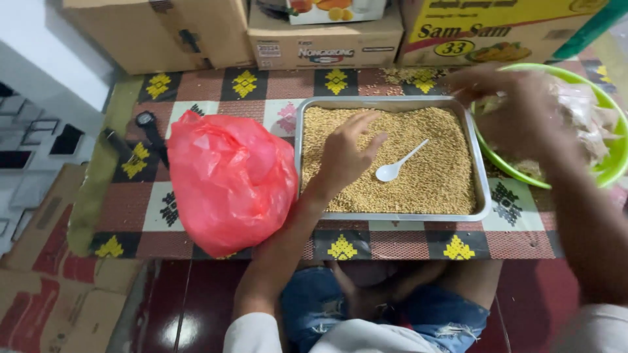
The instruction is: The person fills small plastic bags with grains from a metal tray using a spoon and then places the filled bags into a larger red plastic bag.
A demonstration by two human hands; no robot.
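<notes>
Head view, the only one I've got: my left hand (pixel 345 155) lies flat on the grain (pixel 425 176) in the metal tray (pixel 483 196), fingers loosely spread and gripping nothing. I'd say it's pressing down to steady the tray or feel the layer.

A white spoon (pixel 398 167) lies just right of those fingertips, bowl toward me, easy to grab from either side.

My right hand (pixel 507 108) is up over the green bowl (pixel 611 171), which touches the tray's far-right edge. That hand is motion-blurred, so I can't tell if it's open or pinching something. Pale stuff in the bowl looks like small plastic bags, but it's too smeared to be sure.

Left of my left wrist sits a puffy red bag (pixel 229 180), parked off the tray. Further left, a black watch (pixel 149 127). Beyond both hands, cardboard boxes (pixel 324 39) line the mat's (pixel 399 247) back edge.
</notes>
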